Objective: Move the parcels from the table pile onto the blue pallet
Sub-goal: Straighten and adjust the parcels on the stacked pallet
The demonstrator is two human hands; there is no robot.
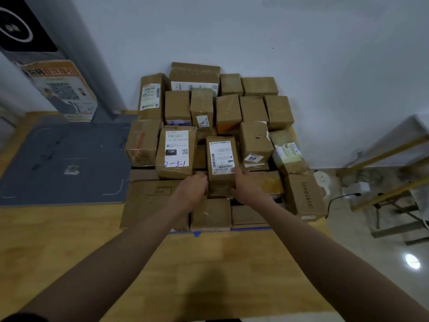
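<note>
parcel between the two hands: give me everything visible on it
The parcel is a small brown cardboard box, upright in the front middle of the pile, sitting on other boxes. A white shipping label with barcodes and printed text covers most of its upper face; the text is too blurred to read. The lower part looks taped and a little crumpled. The left hand grips its lower left side, and the right hand grips its lower right edge, fingertips on the label's corner.

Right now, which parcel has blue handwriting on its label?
The labelled parcel left of the held parcel; its label alone bears blue "2-3-1".
</note>
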